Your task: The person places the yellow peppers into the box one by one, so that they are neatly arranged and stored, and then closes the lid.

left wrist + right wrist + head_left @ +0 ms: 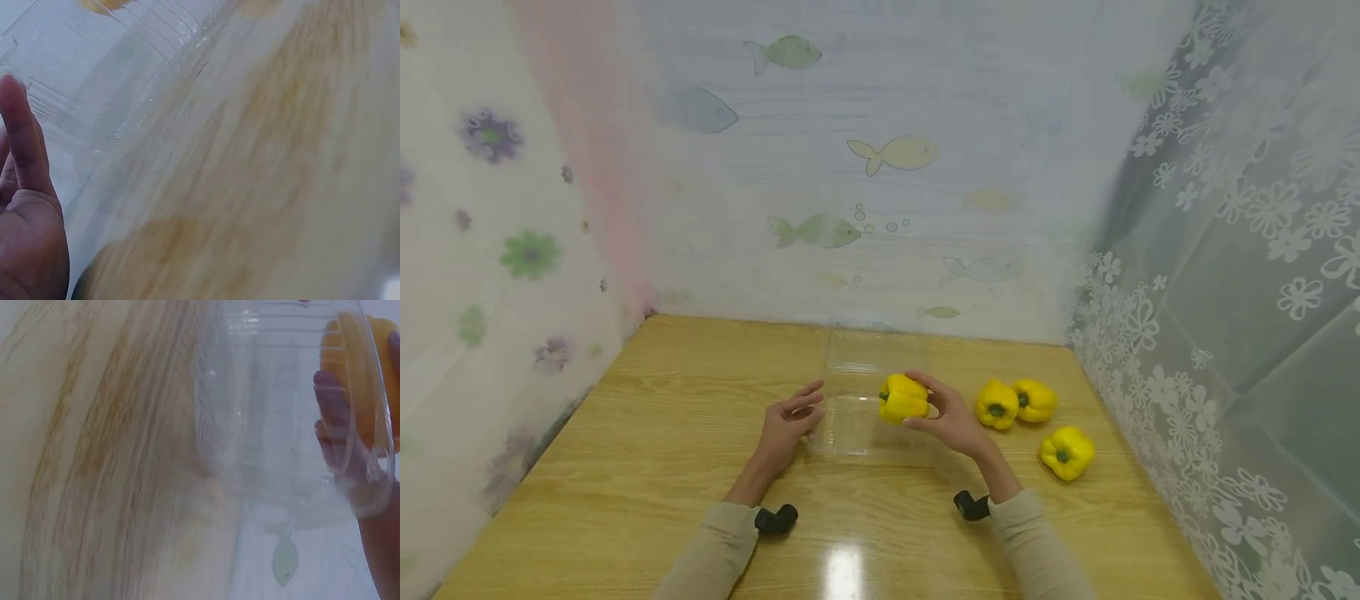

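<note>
A yellow bell pepper (903, 398) is held by my right hand (951, 421), thumb below and fingers over its top, above the clear plastic container (850, 450). In the right wrist view, the pepper (337, 356) and part of the hand show through the container's clear wall (250, 425). My left hand (786, 425) is at the container's left side, fingers extended and holding nothing. In the left wrist view, a fingertip of this hand (28, 219) is close to the container's wall (119, 81); whether it touches is hard to tell.
Three more yellow bell peppers lie to the right: two side by side, a left one (997, 404) and a right one (1036, 401), and one nearer (1066, 453). The container's lid (876, 346) stands raised toward the back wall. Patterned sheets surround the wooden table (685, 400).
</note>
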`<action>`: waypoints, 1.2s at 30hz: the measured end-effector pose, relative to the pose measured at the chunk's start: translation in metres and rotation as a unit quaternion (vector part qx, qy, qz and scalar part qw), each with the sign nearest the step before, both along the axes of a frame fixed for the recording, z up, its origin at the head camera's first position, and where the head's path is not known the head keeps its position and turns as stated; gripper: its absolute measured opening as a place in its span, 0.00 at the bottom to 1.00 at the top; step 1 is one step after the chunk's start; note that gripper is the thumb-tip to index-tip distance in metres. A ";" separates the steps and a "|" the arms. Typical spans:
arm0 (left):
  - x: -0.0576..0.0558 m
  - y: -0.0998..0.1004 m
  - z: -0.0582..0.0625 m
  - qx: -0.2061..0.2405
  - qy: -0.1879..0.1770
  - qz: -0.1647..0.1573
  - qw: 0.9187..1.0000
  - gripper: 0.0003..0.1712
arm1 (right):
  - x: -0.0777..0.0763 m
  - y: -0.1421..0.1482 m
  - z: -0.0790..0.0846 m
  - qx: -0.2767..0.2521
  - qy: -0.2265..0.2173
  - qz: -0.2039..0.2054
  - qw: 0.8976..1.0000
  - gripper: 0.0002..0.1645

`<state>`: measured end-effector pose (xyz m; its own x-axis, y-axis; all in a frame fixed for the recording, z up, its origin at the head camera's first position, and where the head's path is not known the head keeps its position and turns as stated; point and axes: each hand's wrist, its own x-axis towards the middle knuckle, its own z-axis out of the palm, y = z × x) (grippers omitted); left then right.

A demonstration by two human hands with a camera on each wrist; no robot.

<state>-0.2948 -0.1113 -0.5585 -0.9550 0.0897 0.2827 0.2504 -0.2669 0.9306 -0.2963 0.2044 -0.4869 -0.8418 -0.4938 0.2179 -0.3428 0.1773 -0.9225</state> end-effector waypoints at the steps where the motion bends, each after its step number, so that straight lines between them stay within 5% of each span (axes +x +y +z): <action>1: 0.000 0.000 0.000 0.002 -0.001 0.001 1.000 0.25 | -0.001 -0.002 -0.001 0.001 -0.001 0.002 1.000 0.44; 36: 0.003 -0.002 -0.002 -0.025 -0.010 -0.003 1.000 0.24 | -0.028 -0.045 -0.014 0.048 0.052 -0.019 0.997 0.43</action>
<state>-0.2916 -0.1135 -0.5605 -0.9599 0.1092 0.2581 0.2297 -0.2207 0.9479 -0.3238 0.1594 -0.5012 -0.8360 -0.4844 0.2578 -0.4267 0.2785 -0.8605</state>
